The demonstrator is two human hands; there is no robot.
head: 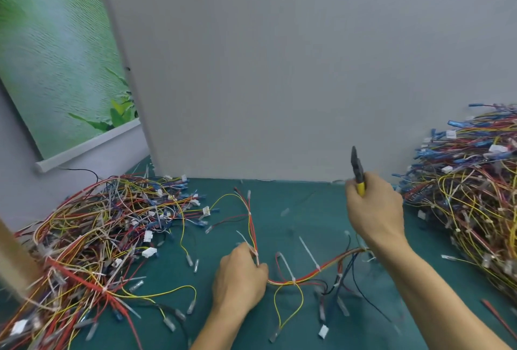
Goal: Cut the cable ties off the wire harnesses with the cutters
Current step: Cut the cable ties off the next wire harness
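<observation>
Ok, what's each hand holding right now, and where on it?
Right hand grips the cutters by the yellow handles. Left hand pinches the harness beside a cable tie.

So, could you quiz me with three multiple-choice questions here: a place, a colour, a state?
1. Where are the cutters? A lying untouched; B in the right hand; C in the left hand.
2. Their handle is: A red; B blue; C yellow.
3. The left hand: A pinches a harness; B lies flat, empty; C makes an empty fist.
Answers: 1 B, that hand grips the handle; 2 C, yellow shows above the fist; 3 A, it nips the harness wires.
</observation>
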